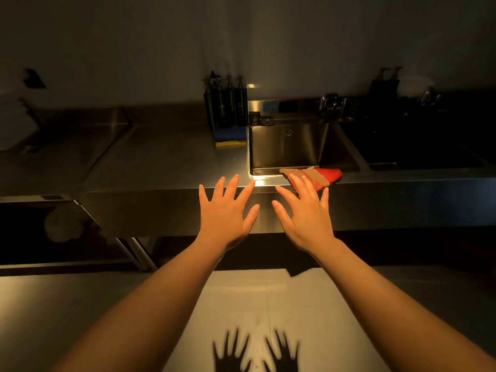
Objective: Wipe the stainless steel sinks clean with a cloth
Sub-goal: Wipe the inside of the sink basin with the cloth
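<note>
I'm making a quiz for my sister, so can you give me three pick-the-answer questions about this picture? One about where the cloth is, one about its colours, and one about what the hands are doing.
1. Where does the cloth lie?
A) in a bucket
B) over the front rim of the sink
C) on a shelf

2. What colours is the cloth?
A) blue and white
B) all green
C) red and tan

3. How are the left hand and the right hand?
A) both open, fingers spread
B) both in fists
C) the left one gripping the cloth

Answers:
1 B, it drapes over the sink's near edge.
2 C, it has a red end and a tan patterned end.
3 A, all the fingers are straight and curl round nothing.
</note>
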`<state>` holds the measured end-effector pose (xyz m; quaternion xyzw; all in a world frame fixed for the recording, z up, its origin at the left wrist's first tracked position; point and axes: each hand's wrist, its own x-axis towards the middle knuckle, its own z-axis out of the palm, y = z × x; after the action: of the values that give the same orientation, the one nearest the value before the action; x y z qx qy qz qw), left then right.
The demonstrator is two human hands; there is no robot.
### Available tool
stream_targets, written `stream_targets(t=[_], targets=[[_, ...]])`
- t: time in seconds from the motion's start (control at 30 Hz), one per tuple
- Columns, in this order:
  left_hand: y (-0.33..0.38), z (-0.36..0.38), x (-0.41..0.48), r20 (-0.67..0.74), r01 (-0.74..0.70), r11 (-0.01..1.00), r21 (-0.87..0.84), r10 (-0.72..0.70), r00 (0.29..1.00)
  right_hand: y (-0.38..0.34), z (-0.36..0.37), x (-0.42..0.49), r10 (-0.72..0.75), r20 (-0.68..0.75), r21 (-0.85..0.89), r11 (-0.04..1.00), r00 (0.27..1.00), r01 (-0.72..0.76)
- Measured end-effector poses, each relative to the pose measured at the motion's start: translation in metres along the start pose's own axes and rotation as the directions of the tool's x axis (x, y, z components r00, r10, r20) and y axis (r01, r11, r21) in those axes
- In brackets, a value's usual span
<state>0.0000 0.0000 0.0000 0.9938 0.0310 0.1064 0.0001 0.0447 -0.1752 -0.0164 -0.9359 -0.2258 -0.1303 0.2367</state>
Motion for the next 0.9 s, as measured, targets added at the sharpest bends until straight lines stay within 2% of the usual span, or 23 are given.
stream_targets(t=[0.27, 0.5, 0.7, 0.9], targets=[[-0.077, 0.018, 0.043, -0.074, -0.094, 0.995, 0.013, 0.095, 0.993, -0.048, 0.037, 0.045, 0.07, -0.006, -0.005, 0.998, 0.998, -0.07], [-0.124, 0.029, 0.079, -0.086, -0.162, 0.986, 0.022, 0.164, 0.983, -0.076, 0.069, 0.082, 0.163, -0.018, 0.015, 0.987, 0.986, -0.163], [-0.133, 0.04, 0.1, -0.067, -0.22, 0.975, -0.01, 0.219, 0.973, -0.072, 0.084, 0.096, 0.201, -0.016, 0.028, 0.979, 0.979, -0.2], [-0.107, 0.052, 0.133, -0.04, -0.272, 0.962, -0.032, 0.271, 0.962, -0.039, 0.083, 0.11, 0.226, -0.008, 0.065, 0.972, 0.974, -0.225]])
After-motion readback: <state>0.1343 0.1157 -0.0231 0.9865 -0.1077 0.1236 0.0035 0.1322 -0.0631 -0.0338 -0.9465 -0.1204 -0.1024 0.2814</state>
